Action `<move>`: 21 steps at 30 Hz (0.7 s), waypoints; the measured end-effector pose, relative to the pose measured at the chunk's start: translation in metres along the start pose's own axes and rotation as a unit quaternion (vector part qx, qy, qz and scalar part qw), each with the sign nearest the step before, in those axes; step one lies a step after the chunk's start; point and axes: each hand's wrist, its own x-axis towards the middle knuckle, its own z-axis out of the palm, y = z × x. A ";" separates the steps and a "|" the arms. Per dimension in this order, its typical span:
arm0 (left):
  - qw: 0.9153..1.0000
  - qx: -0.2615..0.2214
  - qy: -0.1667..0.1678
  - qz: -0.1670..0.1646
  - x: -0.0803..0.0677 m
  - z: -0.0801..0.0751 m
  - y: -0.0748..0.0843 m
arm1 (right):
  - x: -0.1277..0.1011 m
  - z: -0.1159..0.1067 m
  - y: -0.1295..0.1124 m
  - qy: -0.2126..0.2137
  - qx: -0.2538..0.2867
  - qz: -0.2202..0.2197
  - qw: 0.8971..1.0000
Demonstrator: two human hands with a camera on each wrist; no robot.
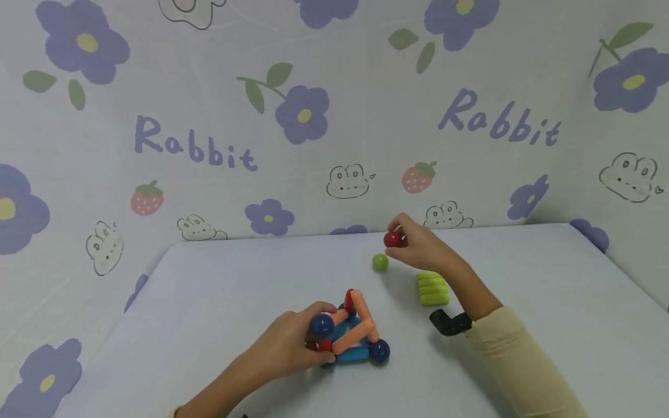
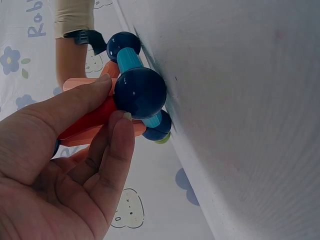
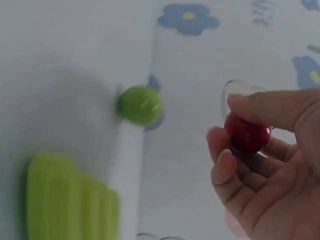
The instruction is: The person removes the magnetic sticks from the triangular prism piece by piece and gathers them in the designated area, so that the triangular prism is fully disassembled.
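1. A pale table (image 1: 219, 302) is carrying everything, and it is standing against a cloth backdrop printed with flowers and rabbits.
2. A frame of rods and balls (image 1: 352, 337) is sitting on the table near its front edge, with dark blue balls at its corners.
3. A green ball (image 1: 380, 262) is lying alone farther back.
4. A row of green rods (image 1: 432, 288) is lying side by side, just right of the green ball.
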 end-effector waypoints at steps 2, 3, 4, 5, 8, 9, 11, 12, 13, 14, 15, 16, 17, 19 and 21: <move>1.000 0.001 0.001 0.003 0.000 0.000 0.000 | 0.004 0.001 0.010 0.008 -0.015 0.022 1.000; 1.000 0.001 0.002 0.002 0.000 0.000 -0.001 | 0.006 0.002 0.015 0.009 -0.018 0.030 0.999; 1.000 0.001 0.002 0.002 -0.001 0.000 -0.001 | 0.008 0.003 0.019 0.007 -0.020 0.037 0.999; 1.000 0.001 0.002 0.002 -0.001 0.000 -0.001 | 0.009 0.004 0.023 0.003 -0.020 0.045 0.999; 1.000 0.001 0.002 0.003 -0.001 0.000 -0.001 | 0.012 0.007 0.033 -0.012 -0.022 0.062 0.998; 1.000 0.001 0.002 0.004 -0.001 0.000 -0.001 | 0.013 0.008 0.036 -0.017 -0.027 0.068 0.997; 1.000 0.001 0.002 0.005 0.000 0.000 -0.002 | 0.015 0.011 0.041 -0.024 -0.040 0.074 0.996; 1.000 0.001 0.002 0.005 0.000 0.000 -0.002 | 0.015 0.012 0.043 -0.027 -0.050 0.076 0.996; 1.000 0.001 0.002 0.005 0.000 0.000 -0.002 | 0.016 0.013 0.045 -0.029 -0.058 0.076 0.995; 1.000 0.001 0.001 0.005 0.000 0.000 -0.002 | 0.016 0.014 0.047 -0.030 -0.065 0.078 0.994; 1.000 0.000 0.001 0.005 0.000 0.000 -0.002 | 0.016 0.015 0.049 -0.031 -0.070 0.076 0.994; 1.000 0.000 0.000 0.004 0.000 0.000 -0.002 | 0.017 0.016 0.050 -0.031 -0.074 0.076 0.994; 1.000 0.001 -0.001 0.003 0.000 0.000 -0.002 | 0.017 0.017 0.051 -0.031 -0.076 0.076 0.994; 1.000 0.000 -0.001 0.001 0.000 -0.001 -0.001 | 0.017 0.017 0.052 -0.032 -0.077 0.074 0.994; 1.000 0.002 -0.001 0.001 0.000 -0.001 -0.001 | 0.017 0.017 0.052 -0.033 -0.078 0.074 0.994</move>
